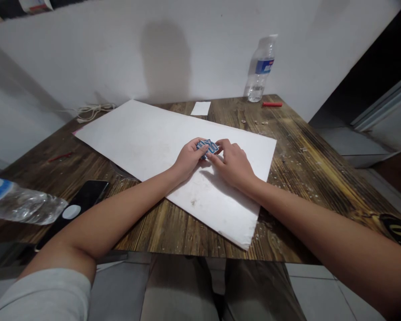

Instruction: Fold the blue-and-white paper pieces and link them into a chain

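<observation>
Forearms converge over the white board [137,138], both hands low above it. Left hand [187,157] closed, thumb on top, pinching the blue-and-white pieces [213,146]. Right hand [234,162] half-curled, thumb and index at their near edge; can't tell if gripping.

A small bundle of flat, blue-and-white pieces [211,147] is held between the left grip [190,155] and the right grip [233,161], raised just above the right-hand part of the white board [153,138]. The pieces overlap in a slightly fanned cluster, their bright blue surfaces marked with pale outlines, some of them long and rounded like loops or digits, too small to read for certain. The left thumb lies across the bundle's left side, while the lower and left edges are partly hidden by fingers
</observation>
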`<move>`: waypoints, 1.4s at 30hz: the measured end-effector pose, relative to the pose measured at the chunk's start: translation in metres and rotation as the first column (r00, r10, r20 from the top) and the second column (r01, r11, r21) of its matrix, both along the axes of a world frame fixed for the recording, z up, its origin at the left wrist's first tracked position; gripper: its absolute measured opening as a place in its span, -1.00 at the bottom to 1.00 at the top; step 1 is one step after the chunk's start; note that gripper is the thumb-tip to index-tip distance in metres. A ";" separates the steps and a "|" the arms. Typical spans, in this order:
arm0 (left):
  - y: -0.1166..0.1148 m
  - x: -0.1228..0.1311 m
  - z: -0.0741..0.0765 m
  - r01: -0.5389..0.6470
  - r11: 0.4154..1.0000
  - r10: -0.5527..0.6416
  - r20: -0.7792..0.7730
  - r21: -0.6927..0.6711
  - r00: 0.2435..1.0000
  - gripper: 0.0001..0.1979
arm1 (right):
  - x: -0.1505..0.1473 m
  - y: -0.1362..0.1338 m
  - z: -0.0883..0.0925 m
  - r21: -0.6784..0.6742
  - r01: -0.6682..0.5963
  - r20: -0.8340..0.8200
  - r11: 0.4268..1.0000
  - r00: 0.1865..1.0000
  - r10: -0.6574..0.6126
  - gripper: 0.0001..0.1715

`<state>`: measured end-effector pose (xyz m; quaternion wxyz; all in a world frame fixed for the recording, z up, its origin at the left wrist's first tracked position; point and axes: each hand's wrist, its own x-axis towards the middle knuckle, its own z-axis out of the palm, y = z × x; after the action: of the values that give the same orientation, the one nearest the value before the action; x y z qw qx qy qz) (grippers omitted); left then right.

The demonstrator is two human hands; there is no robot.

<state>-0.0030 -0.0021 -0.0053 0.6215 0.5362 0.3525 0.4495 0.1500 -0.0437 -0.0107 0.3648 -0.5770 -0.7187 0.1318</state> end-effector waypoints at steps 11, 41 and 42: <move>-0.005 0.003 0.001 0.028 1.000 -0.028 -0.037 0.014 0.999 -0.90 | -0.002 -0.001 0.001 0.019 -0.023 0.113 1.000 0.993 0.021 -0.72; -0.006 0.002 0.000 0.049 0.994 -0.036 -0.132 0.094 0.991 -0.88 | -0.002 -0.001 0.000 0.052 -0.072 0.192 0.996 0.979 0.061 -0.76; -0.006 0.001 -0.001 0.045 0.993 -0.029 -0.150 0.106 0.988 -0.88 | -0.002 0.000 -0.001 0.060 -0.077 0.205 0.995 0.977 0.063 -0.76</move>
<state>-0.0017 -0.0076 -0.0061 0.5716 0.6076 0.3626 0.4155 0.1482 -0.0440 -0.0114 0.3042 -0.5490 -0.7761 0.0608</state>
